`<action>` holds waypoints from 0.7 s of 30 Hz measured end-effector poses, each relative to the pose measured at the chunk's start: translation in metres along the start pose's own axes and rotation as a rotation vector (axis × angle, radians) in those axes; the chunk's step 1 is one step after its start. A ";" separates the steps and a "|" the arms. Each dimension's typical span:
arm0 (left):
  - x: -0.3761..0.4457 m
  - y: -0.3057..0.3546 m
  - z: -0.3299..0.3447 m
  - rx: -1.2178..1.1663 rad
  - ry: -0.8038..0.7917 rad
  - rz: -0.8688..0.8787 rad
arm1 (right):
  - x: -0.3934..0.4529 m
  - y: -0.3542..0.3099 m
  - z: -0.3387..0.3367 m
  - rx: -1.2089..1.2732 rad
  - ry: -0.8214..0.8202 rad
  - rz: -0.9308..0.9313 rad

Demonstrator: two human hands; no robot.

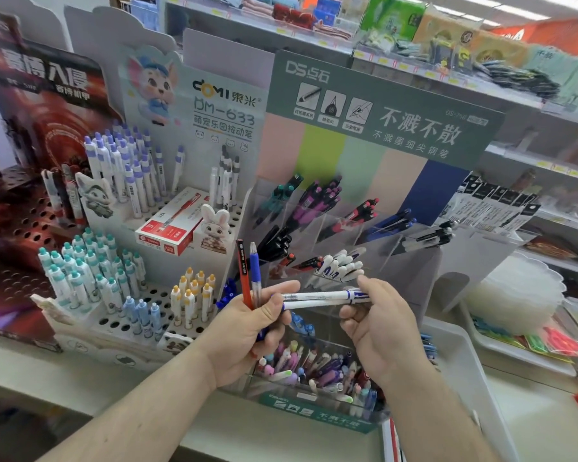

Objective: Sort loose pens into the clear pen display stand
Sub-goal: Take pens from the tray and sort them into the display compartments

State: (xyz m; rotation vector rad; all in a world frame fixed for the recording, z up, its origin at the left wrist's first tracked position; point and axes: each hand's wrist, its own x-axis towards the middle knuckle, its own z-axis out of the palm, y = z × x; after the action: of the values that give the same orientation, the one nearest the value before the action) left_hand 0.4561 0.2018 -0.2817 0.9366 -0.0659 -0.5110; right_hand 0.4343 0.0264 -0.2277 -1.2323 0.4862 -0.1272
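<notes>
We hold a small bunch of loose pens in front of the clear acrylic pen display stand (374, 228), whose tiered compartments rise away from us behind both hands. Our left hand (251, 325) is curled round the bunch: a red-barrelled pen (243, 275) and a blue-grip pen with a clear barrel (255, 278) stand nearly upright out of the top of the fist, side by side and touching. Two slim white pens with blue bands (324, 299) lie almost level between the hands, their long axis running left to right. Their left ends sit under our left thumb, and their right ends are pinched in the fingertips of our right hand (377, 321). So both hands are closed on pens and joined by that white pair.

What matters for the next move, as we judge it, is the match just behind the right hand: a compartment of similar white pens with blue print (339, 265) leans toward us, directly above and beyond the right fingertips. The right hand is the nearer one to it. The white pair lies crosswise to that slot, so it likely needs drawing free of the left thumb and tipping end-on before it drops in. Below the hands, the front bin of mixed pastel pens (314, 368) lies close.
</notes>
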 end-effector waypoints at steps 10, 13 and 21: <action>0.006 0.008 0.006 -0.063 -0.147 -0.020 | 0.002 -0.014 0.002 0.052 0.024 -0.095; 0.009 0.010 0.006 -0.056 -0.134 -0.013 | 0.006 -0.037 0.001 0.045 0.129 -0.253; 0.014 0.009 0.003 0.029 -0.030 -0.028 | 0.048 -0.056 0.006 -0.587 0.349 -0.792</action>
State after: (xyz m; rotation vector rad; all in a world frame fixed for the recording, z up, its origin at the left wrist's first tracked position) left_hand 0.4715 0.1982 -0.2751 0.9592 -0.0875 -0.5509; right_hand 0.4888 -0.0038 -0.1885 -1.9468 0.3122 -0.9359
